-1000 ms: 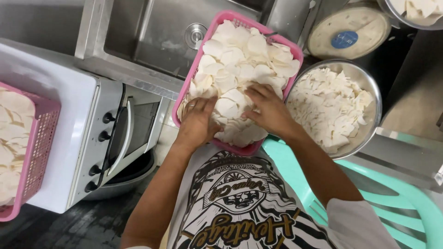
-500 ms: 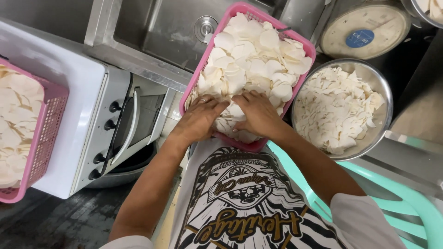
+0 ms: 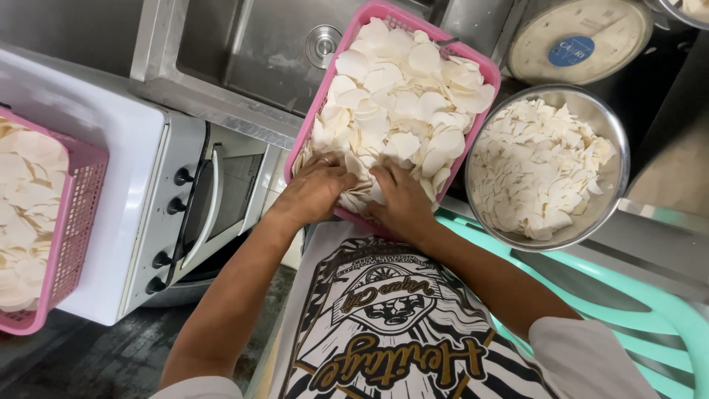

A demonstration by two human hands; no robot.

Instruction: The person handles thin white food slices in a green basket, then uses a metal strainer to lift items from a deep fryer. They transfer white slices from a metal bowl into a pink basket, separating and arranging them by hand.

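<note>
While both hands dig into the near end of the pink basket [image 3: 487, 81], the step in hand looks like sorting or gathering the pale thin chips [image 3: 399, 96] heaped in it. The left hand [image 3: 317, 193] lies palm down on the pile, its fingers [image 3: 336, 168] curled into the chips, a ring on one; whether they have closed on any chips I cannot tell. The right hand [image 3: 402, 203] sits just beside it, fingers [image 3: 384, 177] buried in the same heap, and their grip is likewise hidden. The basket rests tilted over the edge of the steel sink [image 3: 236, 52], its near rim against the person's lap. Just to its right stands a round metal bowl [image 3: 617, 140] filled with smaller, broken pieces. A white toaster oven [image 3: 148, 214] stands to the left, bearing a second pink basket [image 3: 77, 222] of chips. Judging from this, the next move calls for a gentle, loose hold, since the chips look brittle.
</note>
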